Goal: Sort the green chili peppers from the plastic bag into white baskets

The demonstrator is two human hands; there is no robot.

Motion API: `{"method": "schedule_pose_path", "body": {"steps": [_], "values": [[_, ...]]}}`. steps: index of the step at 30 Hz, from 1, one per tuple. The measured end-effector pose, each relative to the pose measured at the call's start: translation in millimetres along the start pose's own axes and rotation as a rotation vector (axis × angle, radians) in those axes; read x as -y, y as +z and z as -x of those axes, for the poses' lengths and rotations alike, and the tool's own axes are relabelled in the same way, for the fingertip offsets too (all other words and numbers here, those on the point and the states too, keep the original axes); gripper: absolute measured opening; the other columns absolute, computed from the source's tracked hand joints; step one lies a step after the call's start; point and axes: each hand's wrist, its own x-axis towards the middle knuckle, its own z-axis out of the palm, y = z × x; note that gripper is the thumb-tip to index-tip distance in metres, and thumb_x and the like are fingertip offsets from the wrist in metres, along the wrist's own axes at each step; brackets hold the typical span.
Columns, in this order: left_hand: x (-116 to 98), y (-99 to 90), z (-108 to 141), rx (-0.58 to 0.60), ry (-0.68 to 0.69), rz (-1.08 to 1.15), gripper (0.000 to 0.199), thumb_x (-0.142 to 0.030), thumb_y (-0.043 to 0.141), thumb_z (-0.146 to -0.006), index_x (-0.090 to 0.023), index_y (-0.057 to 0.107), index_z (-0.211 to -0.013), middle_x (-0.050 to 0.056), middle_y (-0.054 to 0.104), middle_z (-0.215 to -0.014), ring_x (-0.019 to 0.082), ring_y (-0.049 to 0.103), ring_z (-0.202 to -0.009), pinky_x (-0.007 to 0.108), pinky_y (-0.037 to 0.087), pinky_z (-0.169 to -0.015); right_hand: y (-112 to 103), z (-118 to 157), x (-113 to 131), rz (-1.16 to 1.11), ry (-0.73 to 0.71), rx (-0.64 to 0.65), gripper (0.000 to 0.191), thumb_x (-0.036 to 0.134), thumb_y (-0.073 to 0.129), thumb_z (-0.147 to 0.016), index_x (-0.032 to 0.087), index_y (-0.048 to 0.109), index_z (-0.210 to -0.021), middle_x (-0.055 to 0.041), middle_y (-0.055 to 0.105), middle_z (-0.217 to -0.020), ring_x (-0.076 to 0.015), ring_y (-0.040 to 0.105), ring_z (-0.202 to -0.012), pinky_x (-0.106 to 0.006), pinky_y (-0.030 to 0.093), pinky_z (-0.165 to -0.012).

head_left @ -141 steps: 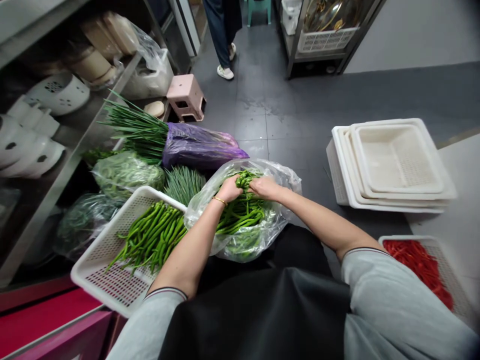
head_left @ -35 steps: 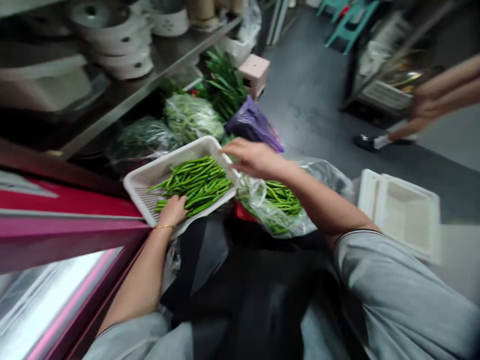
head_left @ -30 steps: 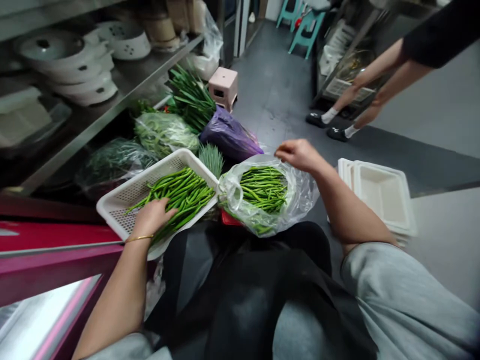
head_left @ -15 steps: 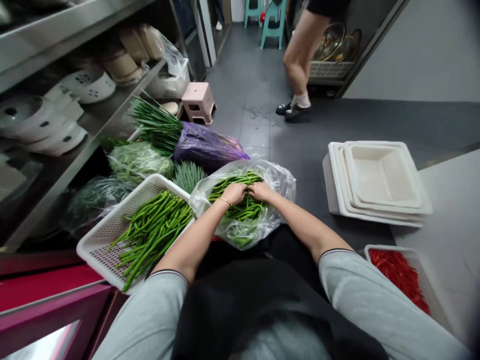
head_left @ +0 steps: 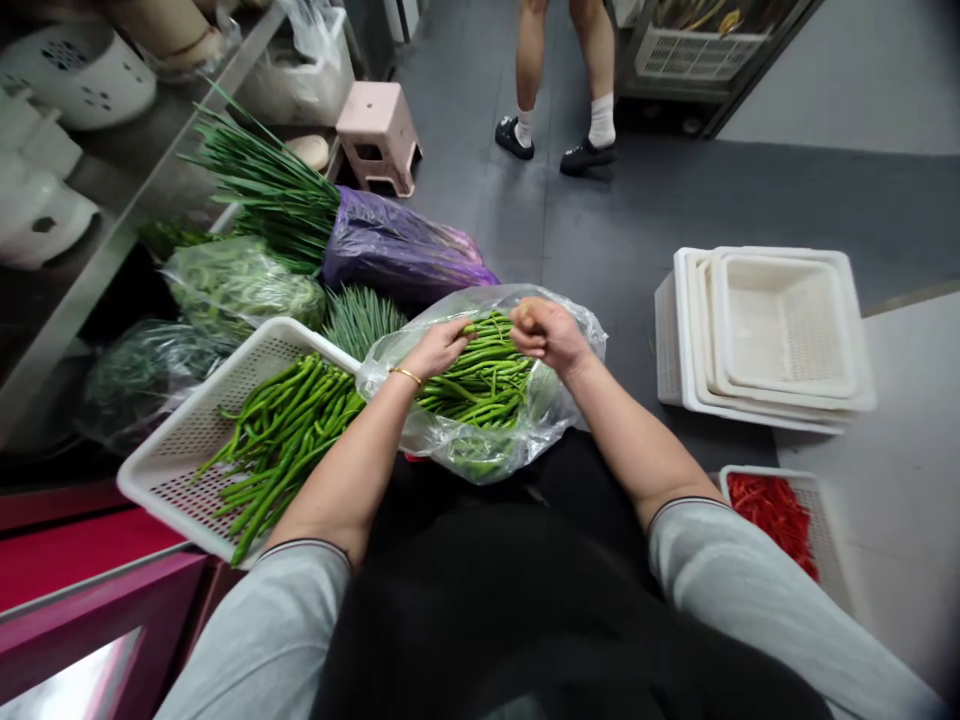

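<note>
- White, rectangular, perforated plastic basket [head_left: 169, 485]: holds slender, glossy green pods [head_left: 300, 420].
- Clear, crinkled plastic bag [head_left: 561, 400]: open, holding more pods.
- Left hand [head_left: 437, 350] — pinching pod ends in the bag; right hand [head_left: 553, 335] — clenched, contents hidden; now parted, together half a second ago.
- Pods: probably light, firm, snappable; best gripped mid-length.

Gray floor [head_left: 637, 210] carries pink stool [head_left: 375, 122], stacked white baskets [head_left: 784, 325], basket [head_left: 831, 530] of red produce [head_left: 772, 512]; metal shelf [head_left: 161, 160] holds white pots [head_left: 82, 75].
</note>
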Motion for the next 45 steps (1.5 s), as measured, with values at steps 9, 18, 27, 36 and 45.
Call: {"method": "schedule_pose_path", "body": {"steps": [9, 18, 27, 36, 45], "values": [[-21.5, 39.4, -16.8, 0.176, -0.286, -0.456, 0.027, -0.021, 0.045, -0.088, -0.014, 0.071, -0.095, 0.015, 0.069, -0.098, 0.024, 0.065, -0.092, 0.032, 0.048, -0.08, -12.9, -17.0, -59.5, 1.521, 0.569, 0.268, 0.035, 0.024, 0.055, -0.086, 0.0, 0.069, -0.106, -0.0301, 0.065, -0.112, -0.0321, 0.063, -0.102, -0.039, 0.047, -0.086], [-1.0, 45.9, -22.0, 0.198, -0.13, -0.327, 0.034, -0.027, 0.04, -0.094, -0.015, 0.058, -0.12, 0.013, 0.068, -0.107, 0.023, 0.063, -0.096, 0.033, 0.046, -0.084, -26.6, -15.9, -23.2, 1.371, 0.253, 0.186, 0.034, 0.042, 0.047, -0.096, 0.014, 0.067, -0.1, -0.0103, 0.07, -0.094, -0.0193, 0.061, -0.082, -0.026, 0.038, -0.068], [-0.1, 31.9, 19.7, 0.386, 0.014, -0.365, 0.024, -0.028, 0.042, -0.092, -0.018, 0.06, -0.104, 0.008, 0.069, -0.097, 0.02, 0.064, -0.084, 0.028, 0.045, -0.073, -12.1, 8.0, -18.0, 1.064, 0.202, 0.438, 0.036, 0.045, 0.059, -0.09, 0.014, 0.065, -0.108, -0.0045, 0.069, -0.084, -0.0135, 0.057, -0.068, -0.023, 0.037, -0.063], [-8.0, 50.3, 89.9, 0.71, 0.072, -0.598, 0.035, -0.019, 0.044, -0.087, -0.02, 0.06, -0.118, 0.012, 0.072, -0.084, 0.024, 0.068, -0.074, 0.031, 0.048, -0.065, 28.8, 77.2, -43.9, 1.392, -0.007, 0.694, 0.053, 0.056, 0.041, -0.095, 0.011, 0.069, -0.096, -0.0162, 0.066, -0.094, -0.0237, 0.06, -0.088, -0.035, 0.042, -0.079], [-24.5, 35.5, 136.1, 0.917, 0.018, -0.66, 0.066, -0.015, 0.051, -0.079, -0.018, 0.043, -0.145, 0.015, 0.073, -0.081, 0.028, 0.07, -0.073, 0.032, 0.05, -0.064, 19.2, 67.7, -35.7, 1.422, 0.025, 0.512, 0.039, 0.04, 0.046, -0.097, 0.01, 0.066, -0.111, -0.0192, 0.066, -0.111, -0.0251, 0.06, -0.102, -0.034, 0.043, -0.083]]}}
